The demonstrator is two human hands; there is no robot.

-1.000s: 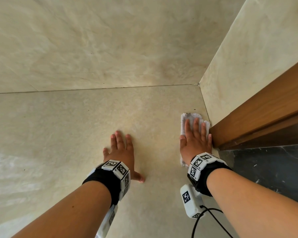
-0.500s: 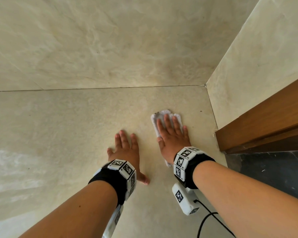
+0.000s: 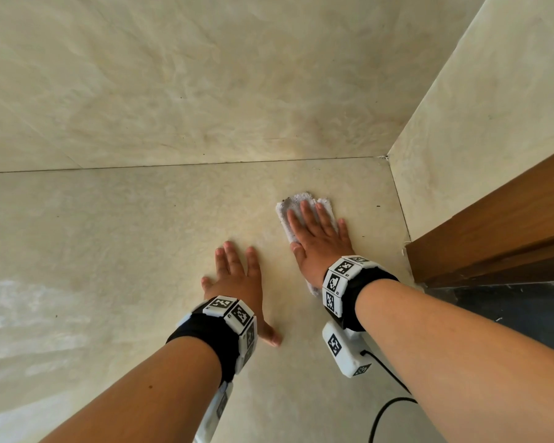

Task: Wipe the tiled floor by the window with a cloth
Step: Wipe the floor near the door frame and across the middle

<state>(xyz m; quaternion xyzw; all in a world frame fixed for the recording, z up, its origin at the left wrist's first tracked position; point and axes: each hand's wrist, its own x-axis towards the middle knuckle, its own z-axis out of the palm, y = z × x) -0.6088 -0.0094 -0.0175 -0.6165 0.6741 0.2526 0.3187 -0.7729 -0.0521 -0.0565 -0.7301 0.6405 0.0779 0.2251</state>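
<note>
Leftmost, a pale glare patch is seen on the beige tiled floor. The left hand is laid flat on the tile with fingers straight and spread and thumb out to the side, nothing held. A black marker wristband is worn on it. Just right of it, the white cloth is spread on the floor. It is pressed down under the right hand, whose fingers are stretched flat over it, not curled. Cloth edges are seen beyond the fingertips and beside the wrist. A matching marker band is worn on that wrist. A white tagged box with a black cable is seen under the forearm. The cloth is placed near the wooden frame at right, not touching it. A dark stone strip is seen below the frame.
</note>
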